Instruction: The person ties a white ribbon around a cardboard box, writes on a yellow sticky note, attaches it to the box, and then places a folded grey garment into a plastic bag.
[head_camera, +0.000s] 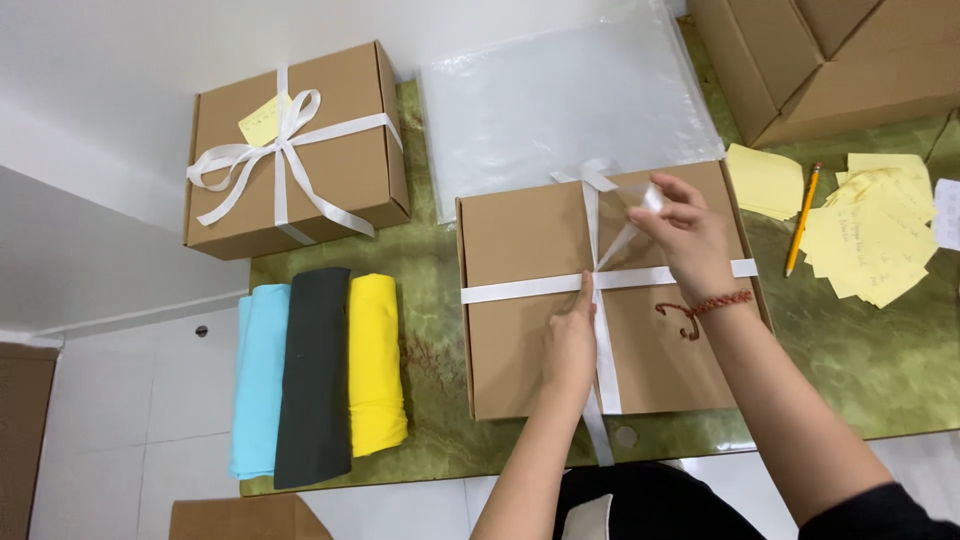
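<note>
Pinched between thumb and fingertips of the right hand (690, 235) is a loose end of the white ribbon (600, 285), lifted toward one o'clock from the crossing, while the left hand (570, 340) grasps nothing — its index finger lies flat, pressing the ribbon where the bands cross on the brown cardboard box (520, 330). That box sits at the table's centre, on the green marbled table (860, 360). Satin like this looks light, limp and slippery — likely to slacken unless pinned at the crossing and held near its end; the box seems stiff and light. At ten o'clock sits a second box, already bowed (295, 145); at eight o'clock, rolled cloths (315, 375); at three o'clock, yellow notes (870, 235) and a pencil (803, 218).
</note>
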